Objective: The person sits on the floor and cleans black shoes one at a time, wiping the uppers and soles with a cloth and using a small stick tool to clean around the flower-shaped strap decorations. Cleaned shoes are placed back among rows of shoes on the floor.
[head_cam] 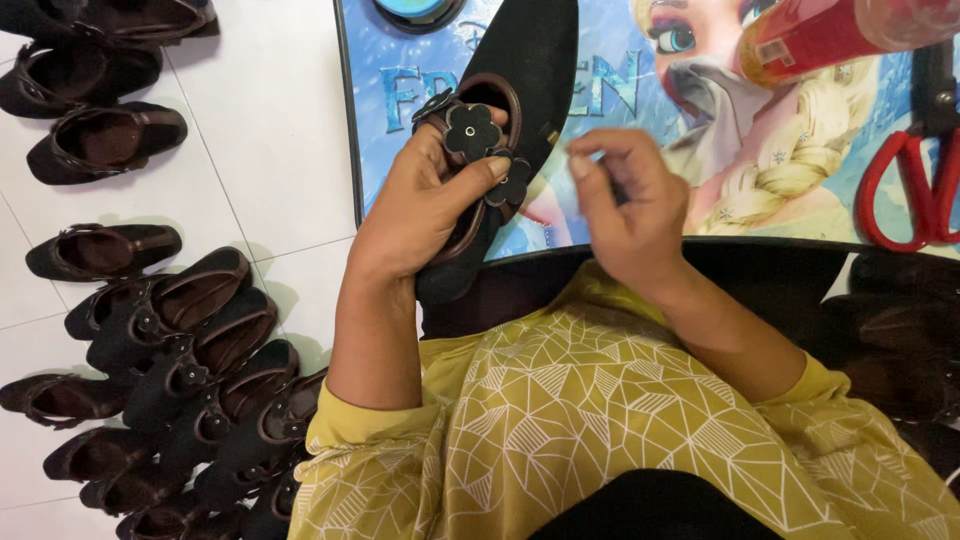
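— White floor tiles (270, 150) on my left carry rows of dark shoes (190, 380); ahead lies a blue cartoon mat (600, 90), red scissors (915, 190) at its right edge.

— And the risk?

— My left hand (420, 215) grips a black shoe (520, 60) over the mat, thumb pressing its flower trim (472, 130). If the thumb slips, I judge the flower shifts crooked.

— The right?

— My right hand (625, 205) hovers beside it, fingers (590, 150) pinched; I cannot tell on what. The shoe looks matte, brown-lined, pointed.
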{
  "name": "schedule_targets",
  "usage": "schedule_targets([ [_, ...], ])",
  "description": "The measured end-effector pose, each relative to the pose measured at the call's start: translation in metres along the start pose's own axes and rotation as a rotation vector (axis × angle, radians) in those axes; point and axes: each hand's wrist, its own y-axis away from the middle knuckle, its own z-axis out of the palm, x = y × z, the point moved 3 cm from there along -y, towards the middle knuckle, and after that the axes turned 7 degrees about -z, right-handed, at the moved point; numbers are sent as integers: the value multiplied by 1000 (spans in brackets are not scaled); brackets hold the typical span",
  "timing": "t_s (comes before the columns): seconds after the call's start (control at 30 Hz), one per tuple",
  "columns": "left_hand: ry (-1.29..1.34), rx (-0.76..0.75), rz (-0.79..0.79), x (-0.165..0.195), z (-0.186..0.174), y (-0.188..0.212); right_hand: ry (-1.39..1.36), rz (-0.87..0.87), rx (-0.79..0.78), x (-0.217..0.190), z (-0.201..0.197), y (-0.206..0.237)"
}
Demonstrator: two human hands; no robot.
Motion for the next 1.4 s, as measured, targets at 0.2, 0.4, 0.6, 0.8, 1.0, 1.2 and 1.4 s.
schedule_targets([
  [0.2, 13, -5, 5, -1, 1, 0, 29, 6, 4, 3, -1, -1],
  [0.4, 43, -13, -6, 0, 0, 0, 177, -71, 4, 3, 0, 1],
  [0.6, 22, -5, 4, -1, 0, 1, 140, -132, 100, 3, -1, 3],
  [0.8, 6, -3, -1, 0, 0, 1, 173, -89, 122, 3, -5, 0],
  [1.0, -16, -2, 17, 1, 2, 1, 331, -245, -51, -13, 0, -1],
  [1.2, -18, 10, -8, 0, 2, 2, 294, -201, -45, -14, -1, -4],
  [1.4, -19, 4, 4, 1, 3, 1, 163, -76, -8, -9, -2, 0],
])
